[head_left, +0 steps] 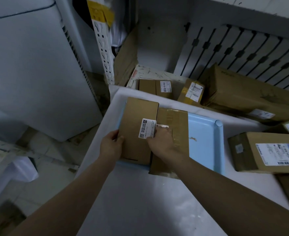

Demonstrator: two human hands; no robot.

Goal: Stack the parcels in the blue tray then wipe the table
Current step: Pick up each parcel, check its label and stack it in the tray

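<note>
— What is carried by the white table (140,201), and what is held in the containers?

— The lower centre of the frame is filled by the table. A blue tray (206,142) is set on it at mid-frame, and two parcels are found in the tray. The left part of the tray is covered by a flat brown parcel (137,116); whether it rests on the tray floor cannot be told. Just to its right a taped parcel (176,126) is laid, its near end reaching over the tray's near rim. The right part of the tray is left bare. A large carton (242,92) is seen at the upper right, beyond the table's far edge. A labelled parcel (266,150) is placed on the table at the right edge of the frame, apart from the tray. At upper centre two small parcels (154,87) (191,92) are lodged among opened cardboard.

— How are the hands occupied?

— The flat brown parcel is gripped by both. Its left edge is clasped by the left hand (112,145), thumb on top; its right edge is held by the curled fingers of the right hand (160,142).

— Can any writing be read?

— A white shipping label (147,128) with a round logo and small code squares is stuck on the held parcel. Barcodes are shown on the other labels. The print is too small to be read.
</note>
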